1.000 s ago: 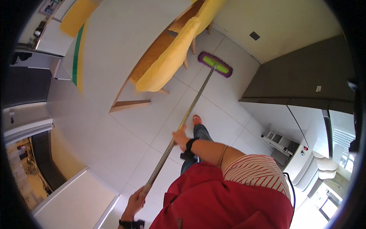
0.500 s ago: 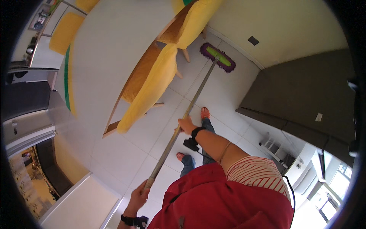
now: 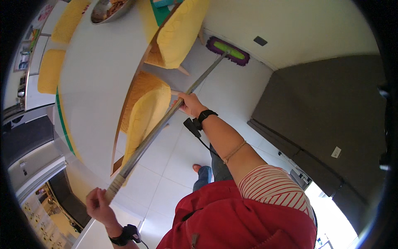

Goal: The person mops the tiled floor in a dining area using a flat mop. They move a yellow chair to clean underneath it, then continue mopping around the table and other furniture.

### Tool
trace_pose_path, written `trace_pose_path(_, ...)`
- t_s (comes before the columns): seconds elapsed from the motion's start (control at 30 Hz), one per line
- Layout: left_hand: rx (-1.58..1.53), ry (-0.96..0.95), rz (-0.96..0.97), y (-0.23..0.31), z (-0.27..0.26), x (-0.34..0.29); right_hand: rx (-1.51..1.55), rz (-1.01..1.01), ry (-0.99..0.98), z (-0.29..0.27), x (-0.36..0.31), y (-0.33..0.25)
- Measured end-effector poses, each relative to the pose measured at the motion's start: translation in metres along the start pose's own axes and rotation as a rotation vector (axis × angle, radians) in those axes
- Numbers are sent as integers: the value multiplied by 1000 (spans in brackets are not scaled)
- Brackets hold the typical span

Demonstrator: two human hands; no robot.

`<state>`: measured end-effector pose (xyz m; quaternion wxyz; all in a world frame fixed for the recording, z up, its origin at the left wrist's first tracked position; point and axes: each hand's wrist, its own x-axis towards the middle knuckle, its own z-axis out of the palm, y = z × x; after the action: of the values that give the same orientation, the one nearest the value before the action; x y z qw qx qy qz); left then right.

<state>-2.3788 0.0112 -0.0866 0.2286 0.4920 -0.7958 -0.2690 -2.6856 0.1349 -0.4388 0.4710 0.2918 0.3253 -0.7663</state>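
Note:
A flat mop (image 3: 146,143) with a long grey metal handle slants across the view, and both my hands are on it. My right hand (image 3: 190,104) is closed round the middle of the handle. At the handle's near, taped end, my left hand (image 3: 99,205) has its fingers curled against it. The mop head (image 3: 235,52), a green plate with purple fringe, lies on the floor tiles close to the far wall. Beside the handle on the left stands a yellow chair (image 3: 151,110), partly covered by it. Both wrists wear black bands with small devices.
A white table (image 3: 95,83) fills the left, with a metal bowl (image 3: 110,11) on it. Another yellow chair (image 3: 182,35) stands near the mop head. A dark grey sofa-like block (image 3: 319,116) is on the right. One shoe (image 3: 196,168) shows below.
My hands have shifted left and the mop handle lies more slantwise. The mop head sits slightly farther up and left in view. The view has moved, showing a bowl on the table.

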Motion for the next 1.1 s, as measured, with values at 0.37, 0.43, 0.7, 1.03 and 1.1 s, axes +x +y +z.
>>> trace_pose_path(0.37,-23,-246,66,35,59,-1,20,-57,162,-104,-45,-56)
trace_pose_path(0.43,-86,-258,-31,18,53,-5,45,-66,144,-112,-30,-48)
trace_pose_path(0.7,9,-102,-379,-38,-73,-41,-1078,-339,-231,-119,-58,131)
trace_pose_path(1.03,82,-482,-332,0,29,-47,-585,-144,126,-128,-46,-14)
trace_pose_path(1.1,106,-450,-277,10,43,-47,-141,69,271,-133,-41,-36)
